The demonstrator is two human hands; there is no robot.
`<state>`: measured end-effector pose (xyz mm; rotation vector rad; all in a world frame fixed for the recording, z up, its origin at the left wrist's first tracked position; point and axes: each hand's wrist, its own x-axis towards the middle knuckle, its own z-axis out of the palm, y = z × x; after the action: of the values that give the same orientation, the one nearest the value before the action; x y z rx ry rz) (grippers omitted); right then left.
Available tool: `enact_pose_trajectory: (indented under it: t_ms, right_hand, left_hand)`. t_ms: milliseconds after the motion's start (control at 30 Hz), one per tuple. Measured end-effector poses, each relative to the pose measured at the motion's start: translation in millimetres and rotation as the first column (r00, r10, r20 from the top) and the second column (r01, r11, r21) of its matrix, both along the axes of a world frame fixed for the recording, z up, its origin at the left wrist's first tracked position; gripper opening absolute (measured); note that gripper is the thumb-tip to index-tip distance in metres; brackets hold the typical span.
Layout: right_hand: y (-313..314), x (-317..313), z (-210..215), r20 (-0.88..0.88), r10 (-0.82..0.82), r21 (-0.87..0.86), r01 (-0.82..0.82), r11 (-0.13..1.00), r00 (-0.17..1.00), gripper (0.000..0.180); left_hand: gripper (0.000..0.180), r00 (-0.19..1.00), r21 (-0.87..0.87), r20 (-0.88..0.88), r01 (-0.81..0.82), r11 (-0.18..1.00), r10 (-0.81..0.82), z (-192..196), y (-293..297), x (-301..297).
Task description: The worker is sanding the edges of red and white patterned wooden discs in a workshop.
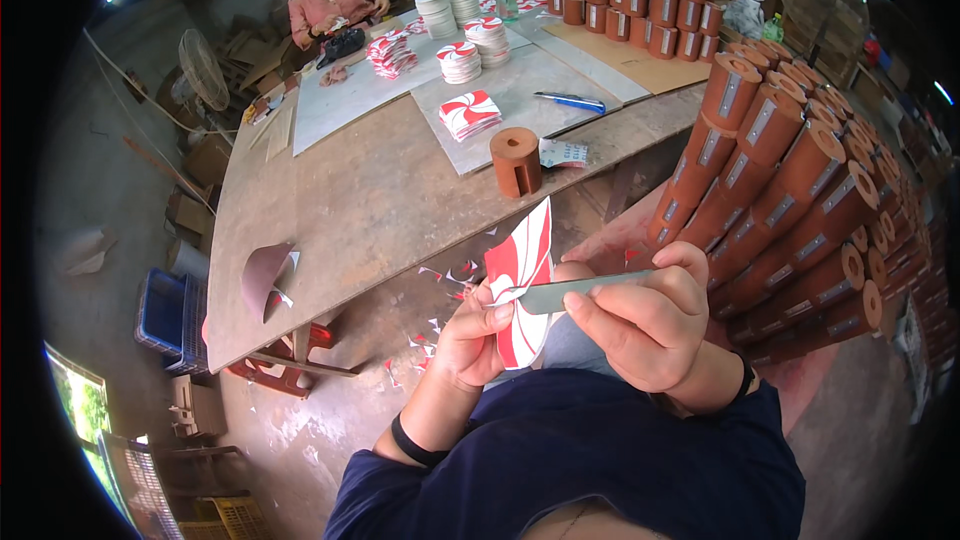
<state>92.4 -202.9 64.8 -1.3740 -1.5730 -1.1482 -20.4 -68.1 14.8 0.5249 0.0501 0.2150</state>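
Note:
My left hand [472,342] pinches a red-and-white swirl-patterned piece of card or foam [524,252], held on edge above my lap. In my right hand [650,325] is a flat grey strip [570,295], shaped like a blade, gripped between thumb and fingers. Its far end meets the middle of the swirl piece; whether it cuts in or only touches, I cannot tell. Ahead on the table edge stands a brown slotted cylinder [515,172]. Behind it lie a stack of square swirl sheets [469,116] and a blue box cutter [572,101].
Brown cylinders [790,170] rise in a tall pile at my right, with more [640,0] on the table [330,210]. Round swirl discs [459,63] stand stacked farther back. A co-worker [335,0] sits across. Scraps [425,340] litter the floor beside a red stool [275,372].

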Motion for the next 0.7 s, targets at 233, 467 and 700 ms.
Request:
enact_pose_trajectory:
  t_ms: [233, 467, 700]
  right_hand:
    - [4, 3, -1, -0.042, 0.021, -0.007, -0.021, 1.0, 0.999, 0.02]
    - [13, 18, -8, -0.08, 0.009, 0.0, -0.009, 1.0, 0.997, 0.023]
    - [4, 10, -4, -0.092, 0.047, -0.015, -0.048, 0.999, 0.995, 0.021]
  left_hand:
    - [0.041, 0.999, 0.018, -0.005, -0.032, 0.999, 0.033, 0, 0, 0]
    - [0.043, 0.99, -0.015, -0.107, -0.09, 0.996, 0.088, 3, -8, 2]
    - [0.042, 0.998, -0.052, 0.041, 0.039, 0.998, -0.037, -3, -1, 0]
